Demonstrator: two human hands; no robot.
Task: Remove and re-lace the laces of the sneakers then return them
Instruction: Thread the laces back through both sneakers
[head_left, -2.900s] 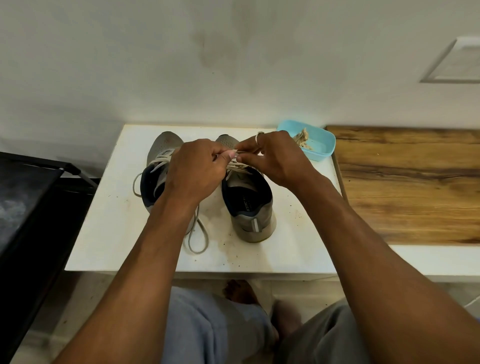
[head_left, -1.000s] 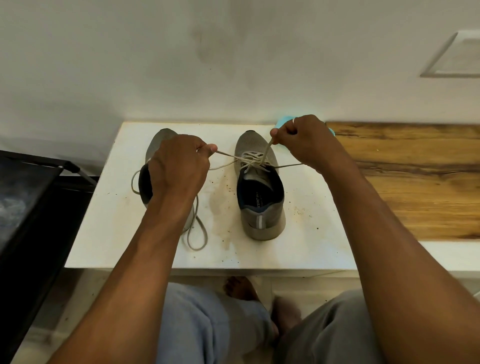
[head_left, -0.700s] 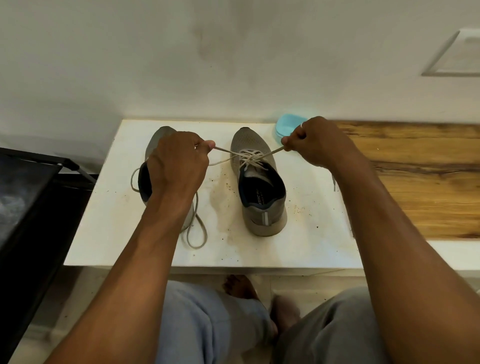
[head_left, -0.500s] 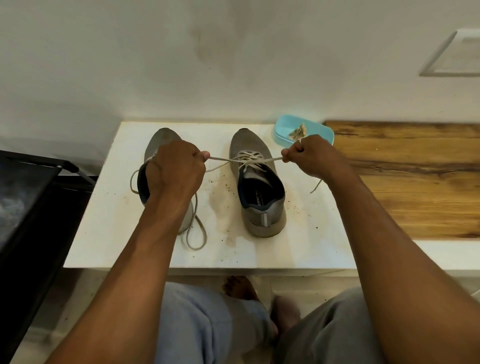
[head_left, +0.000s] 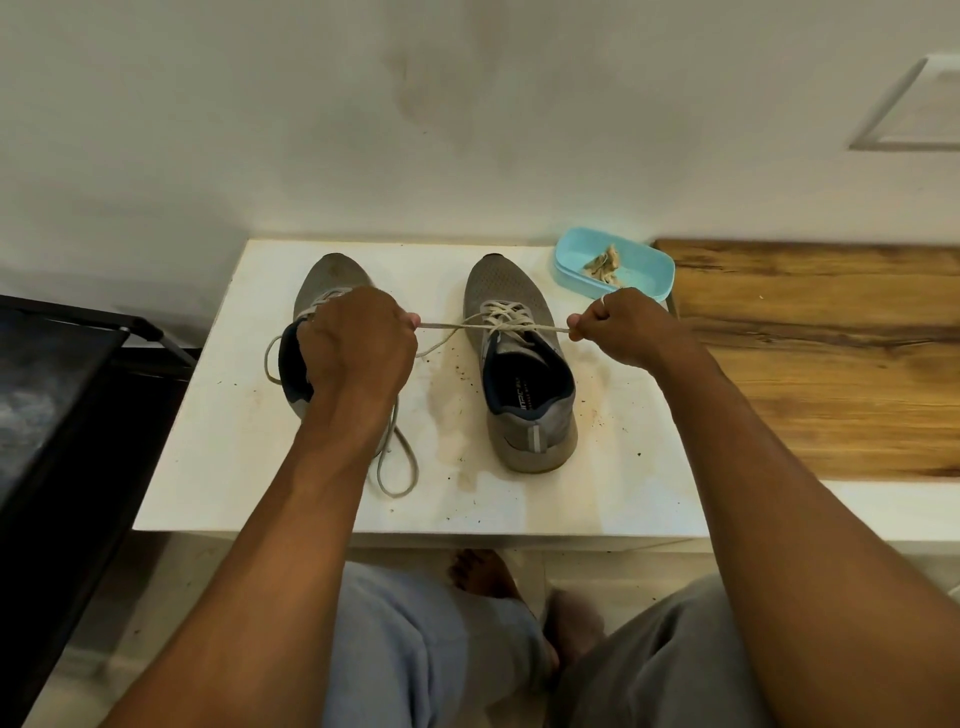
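Two grey sneakers stand on a white table (head_left: 613, 483), toes toward the wall. The right sneaker (head_left: 519, 364) is laced with a cream lace (head_left: 501, 321). Its two ends run out sideways, pulled taut. My left hand (head_left: 358, 348) pinches the left end and my right hand (head_left: 618, 327) pinches the right end, both level with the shoe's throat. The left sneaker (head_left: 327, 280) is mostly hidden behind my left hand; its loose lace (head_left: 397, 467) loops over the table toward the front edge.
A light blue plastic tray (head_left: 644, 265) with scraps in it sits at the table's back right corner. A wooden surface (head_left: 831, 364) adjoins on the right. A black frame (head_left: 67, 405) stands to the left. The wall is close behind. My knees and bare feet are below the front edge.
My hands came apart from over the right sneaker and drew its lace ends out sideways. My right hand dropped from near the blue tray to level with the lace, which now runs straight.
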